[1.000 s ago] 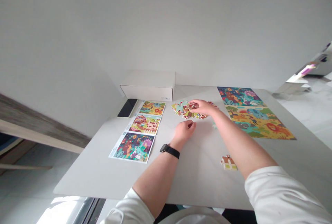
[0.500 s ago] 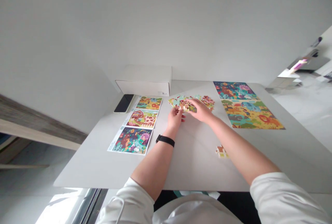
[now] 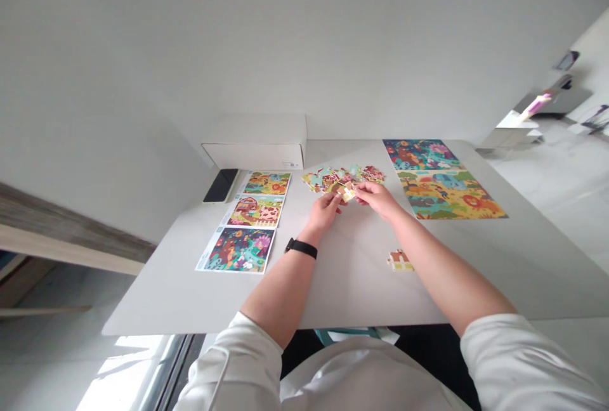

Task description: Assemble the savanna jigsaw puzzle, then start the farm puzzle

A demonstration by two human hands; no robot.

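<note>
Between my two hands is a brown, white and yellow puzzle piece (image 3: 347, 191). My left hand (image 3: 327, 208) pinches its left side, and the fingertips of my right hand (image 3: 373, 197) grip its right edge. Just behind it, a heap of loose puzzle pieces (image 3: 323, 177) spreads over the table, red, green and light blue. Nearer my body, beside my right forearm, lies a small joined section of puzzle (image 3: 399, 260) in similar brown and yellow; the forearm may cover part of its right end.
On the left lies a sheet with three printed pictures (image 3: 257, 211), with a phone (image 3: 221, 186) beside it. A white box (image 3: 254, 144) stands against the wall. Two finished-looking puzzle pictures (image 3: 450, 192) lie at the right on the white table (image 3: 333, 297).
My right hand has come away from the heap and closed on the right edge of the piece in my left hand. The whole view has shifted slightly.
</note>
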